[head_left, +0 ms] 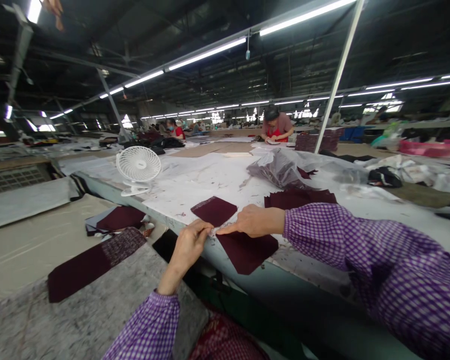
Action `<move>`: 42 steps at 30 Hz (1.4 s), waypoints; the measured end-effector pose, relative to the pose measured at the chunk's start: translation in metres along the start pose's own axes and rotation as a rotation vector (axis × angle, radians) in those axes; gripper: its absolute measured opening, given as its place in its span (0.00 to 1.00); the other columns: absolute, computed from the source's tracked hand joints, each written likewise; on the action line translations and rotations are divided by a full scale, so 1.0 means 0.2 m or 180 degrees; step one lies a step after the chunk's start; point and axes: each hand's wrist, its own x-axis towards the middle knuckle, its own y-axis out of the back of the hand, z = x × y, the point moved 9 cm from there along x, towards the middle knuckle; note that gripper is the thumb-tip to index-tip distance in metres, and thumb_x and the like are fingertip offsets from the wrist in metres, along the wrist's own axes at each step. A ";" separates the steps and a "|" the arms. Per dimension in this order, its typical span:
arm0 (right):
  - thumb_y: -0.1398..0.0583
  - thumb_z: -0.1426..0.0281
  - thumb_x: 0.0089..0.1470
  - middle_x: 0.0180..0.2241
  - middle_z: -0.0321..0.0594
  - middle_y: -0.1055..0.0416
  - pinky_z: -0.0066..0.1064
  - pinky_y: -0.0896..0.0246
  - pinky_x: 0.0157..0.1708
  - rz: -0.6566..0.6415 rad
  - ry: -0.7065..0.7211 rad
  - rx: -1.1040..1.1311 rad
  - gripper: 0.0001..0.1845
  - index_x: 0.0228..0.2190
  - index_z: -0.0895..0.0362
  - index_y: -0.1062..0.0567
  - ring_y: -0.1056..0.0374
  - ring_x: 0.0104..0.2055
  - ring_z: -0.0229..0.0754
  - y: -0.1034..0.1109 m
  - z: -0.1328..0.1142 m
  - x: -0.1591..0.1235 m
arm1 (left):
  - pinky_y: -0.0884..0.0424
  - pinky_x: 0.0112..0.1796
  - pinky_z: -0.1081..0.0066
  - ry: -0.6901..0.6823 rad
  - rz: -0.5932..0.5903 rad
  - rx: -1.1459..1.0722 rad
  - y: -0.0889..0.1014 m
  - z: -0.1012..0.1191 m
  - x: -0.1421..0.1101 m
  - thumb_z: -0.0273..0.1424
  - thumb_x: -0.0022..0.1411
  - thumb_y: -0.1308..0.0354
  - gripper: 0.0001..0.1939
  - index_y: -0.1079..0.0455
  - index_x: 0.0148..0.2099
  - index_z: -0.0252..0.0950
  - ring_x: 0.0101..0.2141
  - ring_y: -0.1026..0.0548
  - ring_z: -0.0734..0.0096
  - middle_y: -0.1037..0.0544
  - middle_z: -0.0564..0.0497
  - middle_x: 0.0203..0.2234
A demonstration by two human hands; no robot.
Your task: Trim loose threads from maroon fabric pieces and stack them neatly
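Note:
My left hand [189,244] is at the table's near edge, thumb and forefinger pinched together. Whatever lies between those fingertips is too small to make out. Coming in from the right, my right hand [254,220] has its index finger stretched out and its other fingers curled. That fingertip rests at the upper left corner of a maroon fabric piece [247,252], which hangs partly over the edge. Just beyond both hands lies another maroon fabric piece [215,211] with a speckled strip along one end. A stack of maroon fabric pieces [300,198] sits behind my right forearm.
A white fan [138,165] stands on the white-covered table [195,172]. Behind the stack is a clear plastic bag [281,167]. At lower left, a long maroon piece [86,267] lies on a grey mottled surface [97,320]. A co-worker [277,125] leans over the far side.

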 end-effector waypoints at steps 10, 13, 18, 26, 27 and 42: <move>0.37 0.63 0.52 0.38 0.42 0.25 0.30 0.42 0.38 0.0437 -0.0697 0.1701 0.16 0.42 0.57 0.24 0.32 0.40 0.43 -0.11 0.25 0.02 | 0.33 0.43 0.60 -0.0100 -0.0066 0.1245 -0.13 -0.04 0.19 0.33 0.58 0.43 0.09 0.28 0.41 0.36 0.41 0.30 0.58 0.25 0.46 0.37; 0.37 0.67 0.52 0.35 0.40 0.25 0.27 0.43 0.36 0.0491 -0.0326 0.2005 0.10 0.36 0.60 0.22 0.32 0.36 0.39 -0.05 0.31 -0.02 | 0.33 0.42 0.61 -0.0174 -0.0165 0.1733 -0.16 -0.02 0.22 0.32 0.60 0.45 0.07 0.27 0.38 0.37 0.41 0.30 0.58 0.25 0.45 0.37; 0.40 0.72 0.53 0.37 0.42 0.24 0.26 0.41 0.36 0.0664 -0.0983 0.2355 0.13 0.41 0.63 0.24 0.31 0.37 0.38 0.01 0.70 -0.34 | 0.33 0.38 0.66 -0.0270 -0.0185 0.2066 -0.16 0.01 0.24 0.29 0.60 0.49 0.09 0.26 0.35 0.39 0.39 0.29 0.61 0.24 0.47 0.34; 0.36 0.72 0.49 0.40 0.49 0.24 0.35 0.38 0.37 0.0139 -0.2650 0.1325 0.14 0.40 0.60 0.22 0.29 0.39 0.47 -0.22 1.06 -0.64 | 0.32 0.36 0.69 0.0540 0.0294 0.0542 -0.04 -0.13 0.20 0.34 0.57 0.49 0.11 0.26 0.30 0.40 0.33 0.24 0.65 0.20 0.53 0.30; 0.38 0.72 0.51 0.41 0.48 0.24 0.34 0.38 0.37 0.0291 -0.2444 0.1316 0.13 0.41 0.60 0.22 0.29 0.39 0.47 -0.18 1.03 -0.59 | 0.32 0.36 0.69 0.0710 0.0349 0.0325 -0.03 -0.16 0.20 0.35 0.56 0.48 0.11 0.25 0.30 0.39 0.33 0.24 0.64 0.19 0.53 0.29; 0.49 0.63 0.62 0.34 0.50 0.24 0.31 0.40 0.37 0.0903 -0.0815 0.1006 0.20 0.34 0.64 0.23 0.29 0.37 0.44 -0.10 0.24 0.27 | 0.30 0.31 0.69 0.1868 0.2197 -0.1821 0.25 -0.51 0.09 0.32 0.50 0.46 0.04 0.37 0.28 0.37 0.26 0.30 0.71 0.31 0.56 0.21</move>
